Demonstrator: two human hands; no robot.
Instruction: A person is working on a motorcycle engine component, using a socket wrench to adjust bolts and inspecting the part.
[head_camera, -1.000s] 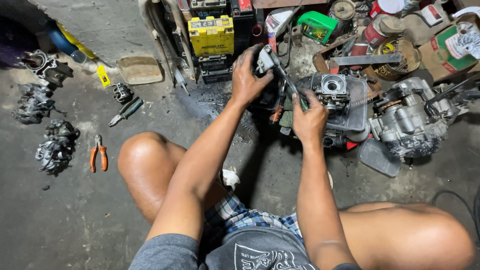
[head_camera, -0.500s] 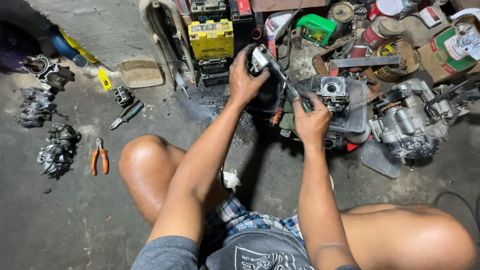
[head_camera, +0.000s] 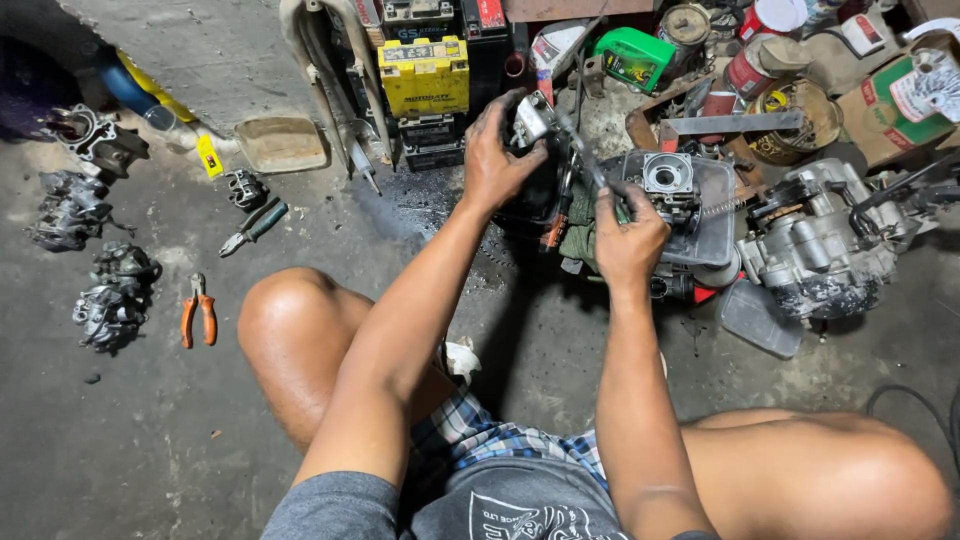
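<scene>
The left hand (head_camera: 497, 160) is holding its closed grip on a small metal part (head_camera: 533, 117), carrying it slightly nearer than half a second ago. The right hand (head_camera: 626, 235) is staying clenched around a thin tool (head_camera: 590, 165) angled up to that part (tip contact unclear), just beside the carburettor body (head_camera: 668, 180) in the grey tray (head_camera: 722, 225) on the floor; work appears ongoing.

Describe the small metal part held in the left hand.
The part is a small, light grey block, seemingly cast metal, with a pale face catching the light. The left hand holds it raised above the dark floor, fingers wrapped over its left side, so much of it is hidden. A thin dark tool gripped by the right hand runs up to it. Finer details are too small to tell.
</scene>
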